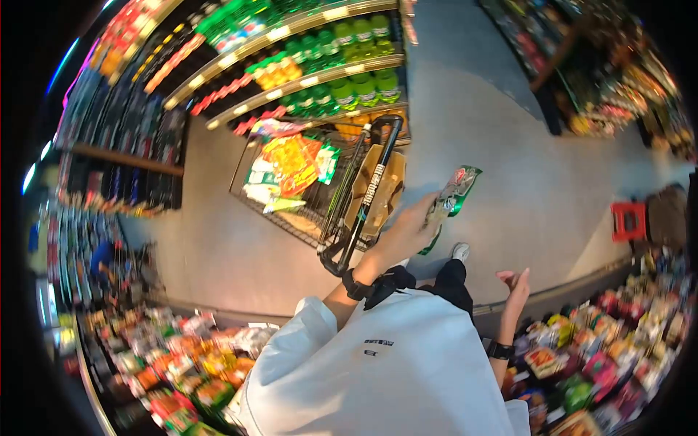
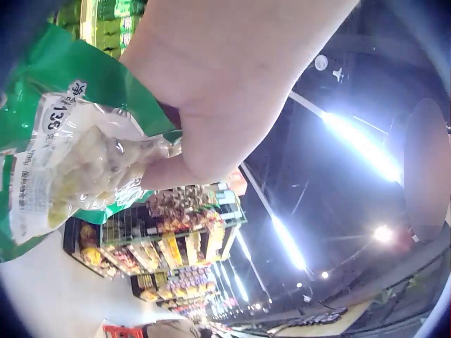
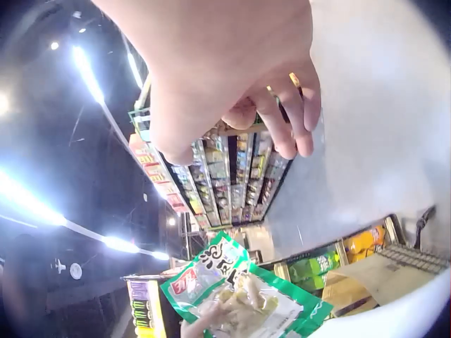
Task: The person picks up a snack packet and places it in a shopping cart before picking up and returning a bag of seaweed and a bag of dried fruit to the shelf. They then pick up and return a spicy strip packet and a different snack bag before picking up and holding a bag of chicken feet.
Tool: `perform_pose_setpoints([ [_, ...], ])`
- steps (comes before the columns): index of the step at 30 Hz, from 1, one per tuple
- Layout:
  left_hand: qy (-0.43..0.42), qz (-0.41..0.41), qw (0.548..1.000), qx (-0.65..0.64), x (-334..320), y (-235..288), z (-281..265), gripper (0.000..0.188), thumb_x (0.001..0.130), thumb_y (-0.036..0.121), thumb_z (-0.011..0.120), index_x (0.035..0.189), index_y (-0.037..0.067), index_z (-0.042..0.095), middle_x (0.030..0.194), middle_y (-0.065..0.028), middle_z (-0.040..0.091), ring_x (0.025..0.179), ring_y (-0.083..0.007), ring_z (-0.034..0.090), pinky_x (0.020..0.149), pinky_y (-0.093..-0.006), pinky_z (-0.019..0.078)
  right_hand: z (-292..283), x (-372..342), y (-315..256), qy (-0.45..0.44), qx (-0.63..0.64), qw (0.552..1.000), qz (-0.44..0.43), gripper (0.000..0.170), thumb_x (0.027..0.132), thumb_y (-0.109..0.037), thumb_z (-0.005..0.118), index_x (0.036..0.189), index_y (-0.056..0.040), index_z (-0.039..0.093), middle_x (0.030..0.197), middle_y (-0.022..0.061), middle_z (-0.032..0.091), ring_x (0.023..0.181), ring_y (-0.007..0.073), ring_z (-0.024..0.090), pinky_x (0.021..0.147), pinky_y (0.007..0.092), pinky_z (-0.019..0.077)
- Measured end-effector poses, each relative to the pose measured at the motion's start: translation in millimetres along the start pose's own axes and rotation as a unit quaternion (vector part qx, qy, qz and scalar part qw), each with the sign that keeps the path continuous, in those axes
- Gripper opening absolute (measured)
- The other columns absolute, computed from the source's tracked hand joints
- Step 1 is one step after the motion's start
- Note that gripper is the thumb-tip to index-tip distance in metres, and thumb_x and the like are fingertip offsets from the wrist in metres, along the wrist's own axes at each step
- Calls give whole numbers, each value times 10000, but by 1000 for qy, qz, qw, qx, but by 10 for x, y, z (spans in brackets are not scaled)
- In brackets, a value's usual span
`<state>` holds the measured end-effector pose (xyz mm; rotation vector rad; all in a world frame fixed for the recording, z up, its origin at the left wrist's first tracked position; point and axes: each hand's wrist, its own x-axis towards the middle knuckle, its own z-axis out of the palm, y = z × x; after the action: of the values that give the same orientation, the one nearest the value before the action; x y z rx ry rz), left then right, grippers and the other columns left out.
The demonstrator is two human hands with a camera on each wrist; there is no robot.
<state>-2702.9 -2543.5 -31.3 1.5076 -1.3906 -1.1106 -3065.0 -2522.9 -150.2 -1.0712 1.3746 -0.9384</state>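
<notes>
My left hand (image 1: 413,231) grips a green-edged, clear-windowed packet of chicken feet (image 1: 456,192) out in front of my body, right of the cart handle. Close up in the left wrist view, the thumb presses on the packet's window, and pale pieces and a white label show there. In the right wrist view the packet's printed front (image 3: 211,271) shows, with a fingertip at its lower edge. To the right, my right hand (image 1: 518,289) is raised with nothing in it, its fingers loosely bent. It stands apart from the packet.
A shopping cart (image 1: 327,211) stands at front left, holding an orange-red bag (image 1: 291,166), other packets and a cardboard box (image 1: 391,190) near its handle. Beyond it are drink shelves (image 1: 320,73). Packaged goods (image 1: 196,363) line displays behind me. A red stool (image 1: 628,221) is at right.
</notes>
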Motion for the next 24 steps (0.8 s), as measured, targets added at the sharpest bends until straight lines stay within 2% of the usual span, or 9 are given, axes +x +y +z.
perform_pose_setpoints([
  [4,139,8,990,12,177,45,200,543,951,63,631,1440,-81,443,1282,-258,633,1198,-320,625,1026,-385,466,-78,865,-370,17,-111,985,-131,271,1083,-223,515,1126,5,655,1089,103,700,1017,193,651,943,344,508],
  [6,176,8,984,9,213,192,275,546,962,81,640,1448,-73,445,1309,-236,636,1230,-294,612,1055,-374,449,-60,1139,-653,31,6,992,-126,257,1051,-212,591,1174,-2,674,1149,87,693,1064,184,628,950,329,495],
  [8,231,-20,972,27,267,228,415,543,970,92,640,1449,-70,444,1316,-225,636,1238,-279,608,1063,-370,443,-103,1461,-848,-26,15,995,-92,248,1026,-175,624,1200,-6,676,1206,82,674,1107,181,609,962,324,487],
  [9,274,22,959,71,298,181,500,482,961,86,614,1404,-37,471,1238,-289,621,1192,-420,605,1022,-458,461,-287,1699,-810,-96,-37,992,-70,234,1018,-144,619,1201,-7,669,1233,85,659,1125,183,602,971,327,485],
  [11,291,-11,953,82,289,289,560,510,970,107,631,1423,-51,461,1277,-268,618,1194,-356,607,1029,-418,460,-499,2199,-830,-223,-169,960,28,255,997,-100,622,1232,-8,658,1336,103,609,1240,218,557,1048,364,454],
  [12,290,-43,953,78,296,317,577,531,967,107,650,1431,-65,458,1284,-237,626,1180,-285,618,1020,-379,467,-470,2352,-796,-252,-190,949,13,273,993,-99,626,1247,-5,659,1380,112,582,1299,241,528,1092,387,427],
  [16,341,-30,937,75,359,280,600,545,958,77,635,1451,-44,438,1283,-239,617,1156,-314,618,1002,-376,473,-70,2654,-735,-279,-92,940,-175,268,995,-123,632,1220,16,675,1439,125,520,1396,289,460,1188,435,340],
  [20,347,-44,936,43,453,345,427,591,955,66,631,1491,-30,402,1318,-231,607,1191,-316,613,1020,-376,466,409,2548,-1099,-301,-69,946,-99,170,985,-116,650,1088,14,689,1365,127,583,1317,260,525,1147,409,379],
  [24,419,-14,906,57,605,81,250,542,944,116,659,1443,7,476,1318,-217,616,1191,-319,616,1003,-402,481,659,3119,-1104,-413,-207,879,-114,128,962,-93,691,1041,3,722,1122,122,722,1077,211,660,1020,373,477],
])
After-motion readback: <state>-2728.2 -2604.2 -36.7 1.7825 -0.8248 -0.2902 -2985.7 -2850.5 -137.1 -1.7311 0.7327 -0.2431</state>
